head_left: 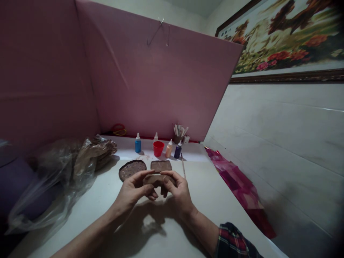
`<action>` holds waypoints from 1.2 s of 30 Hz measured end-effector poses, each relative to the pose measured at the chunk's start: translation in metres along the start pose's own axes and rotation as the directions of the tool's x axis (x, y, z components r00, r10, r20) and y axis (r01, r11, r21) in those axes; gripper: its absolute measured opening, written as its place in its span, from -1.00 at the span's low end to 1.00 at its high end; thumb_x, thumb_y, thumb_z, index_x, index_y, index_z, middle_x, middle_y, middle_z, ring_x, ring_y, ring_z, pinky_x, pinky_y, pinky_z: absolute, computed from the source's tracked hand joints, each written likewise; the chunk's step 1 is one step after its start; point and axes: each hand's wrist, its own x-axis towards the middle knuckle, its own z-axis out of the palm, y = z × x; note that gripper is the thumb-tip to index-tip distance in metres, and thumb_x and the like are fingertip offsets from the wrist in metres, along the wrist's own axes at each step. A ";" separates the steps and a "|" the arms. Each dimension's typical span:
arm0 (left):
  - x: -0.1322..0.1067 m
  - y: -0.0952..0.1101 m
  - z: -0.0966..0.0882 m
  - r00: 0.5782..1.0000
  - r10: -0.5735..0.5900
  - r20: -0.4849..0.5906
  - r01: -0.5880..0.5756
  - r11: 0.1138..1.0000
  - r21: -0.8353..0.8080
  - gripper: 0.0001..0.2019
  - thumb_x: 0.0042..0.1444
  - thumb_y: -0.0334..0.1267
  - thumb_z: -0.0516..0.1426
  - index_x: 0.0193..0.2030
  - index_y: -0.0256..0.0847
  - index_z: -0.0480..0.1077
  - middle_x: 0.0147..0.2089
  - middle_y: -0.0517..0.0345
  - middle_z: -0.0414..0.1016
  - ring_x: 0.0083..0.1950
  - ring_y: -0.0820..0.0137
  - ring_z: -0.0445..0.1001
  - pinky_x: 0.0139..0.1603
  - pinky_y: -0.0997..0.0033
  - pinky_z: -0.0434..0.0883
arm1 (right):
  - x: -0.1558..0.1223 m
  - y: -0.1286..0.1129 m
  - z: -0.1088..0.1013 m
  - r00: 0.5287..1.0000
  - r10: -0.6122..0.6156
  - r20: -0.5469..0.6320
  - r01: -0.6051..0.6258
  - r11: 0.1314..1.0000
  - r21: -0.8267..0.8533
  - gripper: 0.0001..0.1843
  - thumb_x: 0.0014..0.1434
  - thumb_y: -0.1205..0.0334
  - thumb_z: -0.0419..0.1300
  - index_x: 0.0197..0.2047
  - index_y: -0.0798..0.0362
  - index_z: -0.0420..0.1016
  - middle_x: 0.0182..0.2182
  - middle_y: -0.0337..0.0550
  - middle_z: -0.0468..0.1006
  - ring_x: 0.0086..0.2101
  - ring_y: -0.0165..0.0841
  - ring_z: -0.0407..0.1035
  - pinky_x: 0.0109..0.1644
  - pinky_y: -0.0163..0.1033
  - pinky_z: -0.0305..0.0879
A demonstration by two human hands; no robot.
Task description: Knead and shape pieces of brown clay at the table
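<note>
My left hand and my right hand together hold a flat slab of brown clay just above the white table, fingers curled round its two ends. Behind the slab lie a rectangular clay slab and an oval clay piece with dots, both flat on the table. A thin stick lies just right of the rectangular slab.
At the back stand a blue bottle, a red cup, an orange bottle, a dark blue bottle and a pot of tools. A plastic bag with clay lies left. Pink wrapping lies right, under a tiled wall.
</note>
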 end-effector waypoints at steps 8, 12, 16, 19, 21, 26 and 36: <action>0.000 -0.002 -0.004 0.989 0.119 0.085 -0.123 0.992 0.042 -0.54 0.04 -0.23 0.24 0.10 -0.25 0.34 -0.42 0.15 0.51 -0.51 0.44 0.45 -0.43 0.40 0.40 | 0.003 0.004 -0.001 0.993 0.120 0.000 -0.116 0.966 0.229 -0.67 0.17 0.03 0.20 -0.22 0.16 0.48 -0.49 -0.15 0.50 -0.62 -0.54 0.21 -0.57 -0.39 0.06; 0.000 -0.002 -0.005 0.987 0.158 0.021 -0.159 0.983 0.087 -0.69 0.02 -0.17 0.25 -0.11 -0.27 0.45 -0.55 0.23 0.43 -0.61 0.53 0.35 -0.56 0.51 0.29 | 0.002 0.006 -0.001 0.992 0.120 0.032 -0.124 0.967 0.224 -0.68 0.17 0.04 0.20 -0.24 0.17 0.50 -0.50 -0.18 0.48 -0.64 -0.56 0.18 -0.58 -0.39 0.06; -0.002 -0.001 -0.005 0.987 0.161 -0.025 -0.158 0.984 0.085 -0.71 0.00 -0.11 0.25 -0.22 -0.27 0.45 -0.60 0.25 0.40 -0.67 0.51 0.31 -0.65 0.52 0.23 | 0.001 0.007 0.000 0.986 0.160 0.051 -0.167 0.963 0.211 -0.66 0.13 0.02 0.24 -0.22 0.16 0.49 -0.51 -0.18 0.49 -0.66 -0.56 0.18 -0.60 -0.40 0.07; -0.003 0.000 -0.004 0.989 0.138 -0.047 -0.134 0.987 0.087 -0.70 -0.01 -0.12 0.26 -0.22 -0.28 0.45 -0.58 0.23 0.42 -0.66 0.48 0.34 -0.63 0.50 0.26 | 0.001 0.007 0.001 0.985 0.165 0.041 -0.170 0.963 0.207 -0.64 0.11 0.02 0.25 -0.21 0.17 0.47 -0.51 -0.20 0.48 -0.67 -0.56 0.18 -0.60 -0.39 0.07; -0.003 0.002 -0.002 0.991 0.121 -0.054 -0.117 0.991 0.072 -0.66 0.01 -0.12 0.25 -0.12 -0.30 0.44 -0.56 0.20 0.44 -0.62 0.47 0.38 -0.57 0.48 0.31 | 0.001 0.007 0.002 0.991 0.133 0.021 -0.134 0.969 0.209 -0.66 0.11 0.04 0.26 -0.20 0.16 0.46 -0.51 -0.21 0.48 -0.64 -0.54 0.20 -0.59 -0.39 0.09; -0.001 0.004 0.001 0.996 0.062 -0.066 -0.061 0.998 0.018 -0.35 -0.04 -0.04 0.27 0.17 -0.30 0.27 -0.46 0.13 0.51 -0.50 0.40 0.46 -0.44 0.42 0.40 | 0.001 0.003 0.002 0.999 0.018 -0.042 -0.015 0.997 0.072 -0.69 0.07 0.12 0.30 -0.14 0.09 0.44 -0.36 -0.15 0.55 -0.50 -0.46 0.33 -0.44 -0.35 0.25; 0.003 -0.002 -0.004 0.996 -0.003 -0.088 0.013 0.994 0.105 -0.69 -0.12 -0.21 0.34 -0.24 -0.29 0.45 -0.37 0.08 0.58 -0.38 0.42 0.47 -0.33 0.48 0.37 | -0.004 0.001 0.002 0.982 -0.170 0.087 0.189 0.935 -0.301 -0.59 -0.03 0.29 0.35 -0.07 -0.01 0.46 -0.19 -0.16 0.49 -0.16 -0.30 0.41 -0.04 -0.21 0.31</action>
